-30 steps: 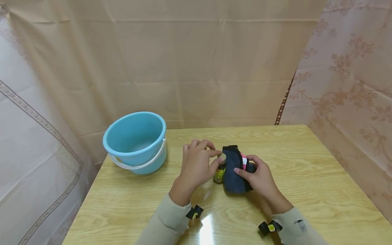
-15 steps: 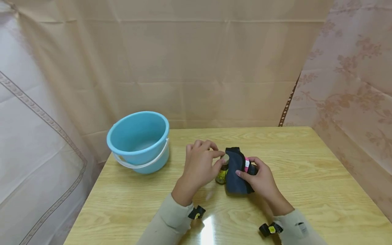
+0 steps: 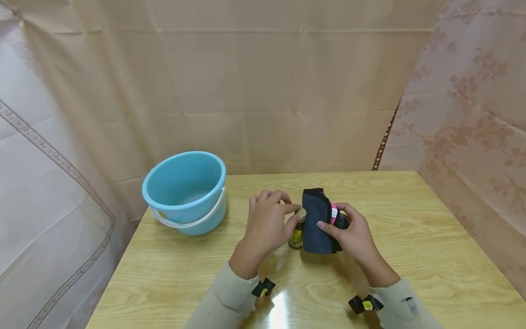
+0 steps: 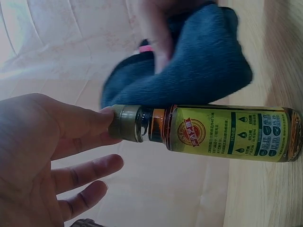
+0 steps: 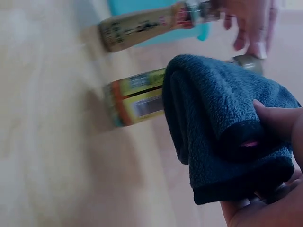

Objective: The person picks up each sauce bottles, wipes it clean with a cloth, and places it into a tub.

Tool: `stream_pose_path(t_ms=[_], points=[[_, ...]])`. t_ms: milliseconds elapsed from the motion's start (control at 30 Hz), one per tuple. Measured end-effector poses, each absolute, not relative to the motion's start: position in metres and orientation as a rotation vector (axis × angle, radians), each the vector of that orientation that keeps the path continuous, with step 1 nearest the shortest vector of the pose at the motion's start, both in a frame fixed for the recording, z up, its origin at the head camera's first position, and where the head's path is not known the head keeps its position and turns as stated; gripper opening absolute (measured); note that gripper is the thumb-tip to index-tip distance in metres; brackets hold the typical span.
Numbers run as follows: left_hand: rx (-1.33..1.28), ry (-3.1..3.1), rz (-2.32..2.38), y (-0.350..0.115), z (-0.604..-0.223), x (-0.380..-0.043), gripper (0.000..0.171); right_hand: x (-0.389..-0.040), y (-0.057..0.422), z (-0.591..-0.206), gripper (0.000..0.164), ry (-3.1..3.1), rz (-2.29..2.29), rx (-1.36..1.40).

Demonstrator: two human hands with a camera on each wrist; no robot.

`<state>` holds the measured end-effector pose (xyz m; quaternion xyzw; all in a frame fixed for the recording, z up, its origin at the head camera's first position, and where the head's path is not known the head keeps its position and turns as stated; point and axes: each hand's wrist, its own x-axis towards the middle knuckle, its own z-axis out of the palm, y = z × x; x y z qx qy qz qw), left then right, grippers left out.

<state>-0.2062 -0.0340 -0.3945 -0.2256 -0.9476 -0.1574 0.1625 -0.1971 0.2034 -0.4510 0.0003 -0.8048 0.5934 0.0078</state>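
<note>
My left hand pinches the cap of a glass bottle with a yellow-green label, which stands upright on the table. In the left wrist view the other fingers are spread away from it. My right hand grips a folded dark blue fleecy cloth with black edging and a pink and white tag. The cloth is right beside the bottle and hides part of it in the right wrist view. A second bottle with a tan label shows there, near the left hand; the head view hides it.
A light blue bucket with a white handle stands at the back left of the wooden table. Beige curtains hang behind the table. Small black cameras are strapped at both wrists.
My right hand has raised the cloth slightly alongside the bottle. My left hand keeps its pinch on the cap, and the bottle stays in place.
</note>
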Motion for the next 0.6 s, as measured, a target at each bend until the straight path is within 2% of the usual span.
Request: stream_pose_path(t_ms=[300,600], points=[[-0.656,-2.726,-0.463,-0.035,-0.392,-0.205,0.03,-0.197,0.204,-0.479,0.06,-2.666,1.68,-0.051],[-0.637,-2.649,-0.462,-0.034,-0.396,-0.206,0.035,-0.196,0.208,-0.461,0.062,-2.526,1.813,-0.026]])
